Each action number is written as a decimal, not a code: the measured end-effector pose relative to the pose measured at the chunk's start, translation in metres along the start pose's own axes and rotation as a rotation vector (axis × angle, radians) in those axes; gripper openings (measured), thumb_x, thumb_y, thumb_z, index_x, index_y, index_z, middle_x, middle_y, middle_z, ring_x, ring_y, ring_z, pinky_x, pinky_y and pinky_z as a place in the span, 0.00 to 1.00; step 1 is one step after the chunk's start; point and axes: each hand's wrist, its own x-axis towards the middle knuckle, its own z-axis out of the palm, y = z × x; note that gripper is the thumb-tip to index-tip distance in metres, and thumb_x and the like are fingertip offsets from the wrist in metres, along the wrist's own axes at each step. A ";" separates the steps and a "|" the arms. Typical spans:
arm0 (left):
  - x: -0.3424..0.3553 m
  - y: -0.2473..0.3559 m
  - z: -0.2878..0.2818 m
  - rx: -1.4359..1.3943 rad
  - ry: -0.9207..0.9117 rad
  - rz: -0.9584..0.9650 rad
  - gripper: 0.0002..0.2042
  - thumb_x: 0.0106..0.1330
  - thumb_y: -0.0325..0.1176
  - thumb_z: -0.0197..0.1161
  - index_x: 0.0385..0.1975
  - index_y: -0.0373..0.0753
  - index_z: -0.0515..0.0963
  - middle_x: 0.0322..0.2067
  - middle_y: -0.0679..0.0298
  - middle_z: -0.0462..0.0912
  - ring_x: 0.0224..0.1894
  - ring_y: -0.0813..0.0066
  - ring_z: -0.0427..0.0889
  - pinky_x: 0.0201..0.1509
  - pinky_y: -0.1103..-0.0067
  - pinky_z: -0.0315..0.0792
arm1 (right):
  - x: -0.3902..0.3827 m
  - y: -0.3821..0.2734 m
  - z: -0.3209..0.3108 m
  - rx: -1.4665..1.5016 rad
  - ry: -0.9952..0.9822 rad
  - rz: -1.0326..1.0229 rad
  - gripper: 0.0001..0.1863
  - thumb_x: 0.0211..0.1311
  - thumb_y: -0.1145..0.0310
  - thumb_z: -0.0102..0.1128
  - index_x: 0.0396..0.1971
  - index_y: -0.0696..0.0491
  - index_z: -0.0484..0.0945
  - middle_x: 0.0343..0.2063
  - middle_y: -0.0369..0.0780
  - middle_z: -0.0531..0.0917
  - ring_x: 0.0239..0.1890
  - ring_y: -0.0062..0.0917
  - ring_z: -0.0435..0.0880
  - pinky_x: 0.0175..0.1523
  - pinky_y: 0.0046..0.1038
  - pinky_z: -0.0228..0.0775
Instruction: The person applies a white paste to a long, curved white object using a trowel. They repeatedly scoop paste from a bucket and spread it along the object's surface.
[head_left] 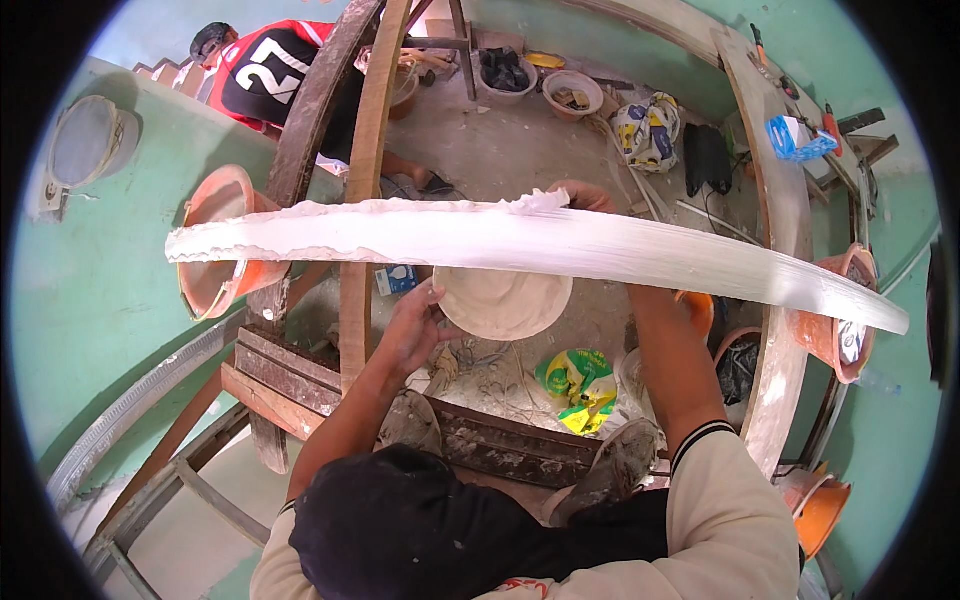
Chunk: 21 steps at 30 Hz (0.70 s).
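A long white plaster-coated strip [640,245] runs across in front of me, smooth on the right and rough with fresh plaster along its left upper edge. Just below its middle is a round bowl of pale wet plaster [505,305], its far side hidden by the strip. My left hand [415,325] grips the bowl's left rim, thumb on top and fingers underneath. My right forearm passes beneath the strip, and my right hand [585,195] shows at the far edge, fingers curled beside a ragged lump of plaster. What those fingers hold is hidden.
Wooden scaffold posts [362,190] rise left of centre; a plank [765,150] stands right. Orange buckets [225,195] are near both strip ends. Under me is a brown beam [510,440] beside a yellow-green bag [580,385]. Another person [270,75] in red and black bends at upper left.
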 end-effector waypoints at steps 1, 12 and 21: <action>0.001 0.002 0.004 -0.009 -0.020 0.005 0.28 0.77 0.43 0.54 0.71 0.34 0.64 0.65 0.55 0.74 0.65 0.59 0.78 0.63 0.55 0.81 | -0.001 -0.003 -0.004 -0.031 0.000 -0.038 0.15 0.64 0.67 0.73 0.49 0.53 0.84 0.47 0.40 0.86 0.48 0.21 0.84 0.55 0.27 0.77; 0.026 0.001 0.020 -0.034 -0.037 -0.002 0.25 0.78 0.40 0.52 0.68 0.31 0.66 0.63 0.50 0.75 0.65 0.57 0.78 0.62 0.51 0.81 | -0.036 -0.056 -0.018 -0.261 -0.002 -0.113 0.23 0.67 0.49 0.69 0.45 0.56 0.84 0.43 0.40 0.82 0.44 0.21 0.79 0.48 0.24 0.71; 0.039 -0.004 0.024 -0.060 -0.073 -0.006 0.25 0.77 0.37 0.53 0.68 0.30 0.64 0.63 0.49 0.75 0.63 0.55 0.80 0.58 0.54 0.85 | -0.077 -0.062 -0.058 -0.373 0.103 -0.132 0.28 0.70 0.40 0.62 0.43 0.55 0.83 0.43 0.39 0.80 0.45 0.22 0.79 0.49 0.27 0.71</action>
